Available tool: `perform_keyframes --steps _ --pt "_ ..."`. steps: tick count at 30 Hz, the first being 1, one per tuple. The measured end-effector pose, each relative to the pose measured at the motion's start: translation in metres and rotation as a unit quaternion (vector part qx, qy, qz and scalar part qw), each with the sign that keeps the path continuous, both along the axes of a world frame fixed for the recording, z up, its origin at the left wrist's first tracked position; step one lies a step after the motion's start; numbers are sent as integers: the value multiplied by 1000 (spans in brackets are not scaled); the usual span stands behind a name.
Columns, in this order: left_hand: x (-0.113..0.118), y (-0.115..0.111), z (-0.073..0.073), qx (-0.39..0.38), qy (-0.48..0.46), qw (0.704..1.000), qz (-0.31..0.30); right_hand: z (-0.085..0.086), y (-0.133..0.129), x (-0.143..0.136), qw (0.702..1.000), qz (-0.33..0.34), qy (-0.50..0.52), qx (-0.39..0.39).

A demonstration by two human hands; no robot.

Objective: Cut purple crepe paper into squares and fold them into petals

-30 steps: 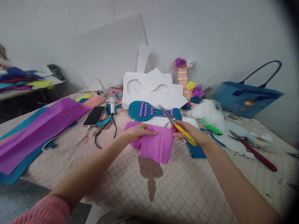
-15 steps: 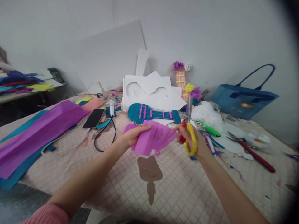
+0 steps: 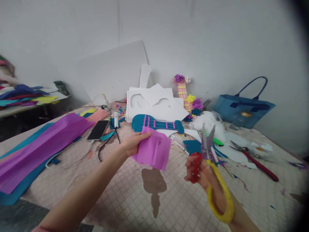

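Note:
My left hand (image 3: 135,143) pinches a piece of purple crepe paper (image 3: 155,149) by its left side, above the middle of the table. To its right, my right hand (image 3: 201,175) has its fingers in the handles of a pair of scissors (image 3: 207,145), one handle red and one yellow. The scissors' blades point up and stand apart, away from the paper. Behind the purple paper lies a small blue guitar shape (image 3: 156,124) with purple strips and pale strings.
Purple crepe sheets (image 3: 48,141) and a phone (image 3: 98,130) lie at left, beside a black cable. White cut-out boards (image 3: 154,100) lean at the back. At right are white string (image 3: 207,122), red-handled pliers (image 3: 262,166) and a blue bag (image 3: 243,109).
My right hand has moved away from the purple paper, right and toward me, and the scissors' blades have spread apart. The paper now hangs from my left hand alone.

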State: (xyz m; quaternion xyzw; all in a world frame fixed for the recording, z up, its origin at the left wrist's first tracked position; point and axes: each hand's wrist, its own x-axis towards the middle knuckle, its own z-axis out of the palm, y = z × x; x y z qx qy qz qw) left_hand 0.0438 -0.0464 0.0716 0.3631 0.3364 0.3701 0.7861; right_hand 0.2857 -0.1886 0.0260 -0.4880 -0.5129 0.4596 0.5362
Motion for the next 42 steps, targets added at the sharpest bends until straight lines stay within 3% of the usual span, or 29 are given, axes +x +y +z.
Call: perform_keyframes --steps 1,4,7,12,16,22,26,31,39,42 --pt "0 -2 1 5 -1 1000 7 -4 -4 -7 999 11 46 -27" --pt "3 -10 3 33 -12 999 41 -17 -19 -36 974 126 140 -122" --pt "8 -18 5 73 -23 994 73 -23 -35 -60 978 121 127 -113" --pt "13 -30 4 128 -34 987 92 -16 -50 -80 987 68 74 -127" --pt "15 -38 0 183 -9 978 101 -13 -47 -83 986 59 86 -128" --pt "18 -45 -3 217 26 968 124 -13 -36 -80 981 105 88 -137" --pt "18 -46 -5 234 35 962 134 -19 -36 -82 985 86 83 -123" --pt "19 -47 -11 241 38 959 141 -24 -28 -87 987 56 95 -118" --pt "19 -49 -17 223 43 965 135 -8 -21 -88 986 48 100 -124" --pt "18 -50 -15 212 23 968 128 -7 -18 -88 984 77 112 -117"
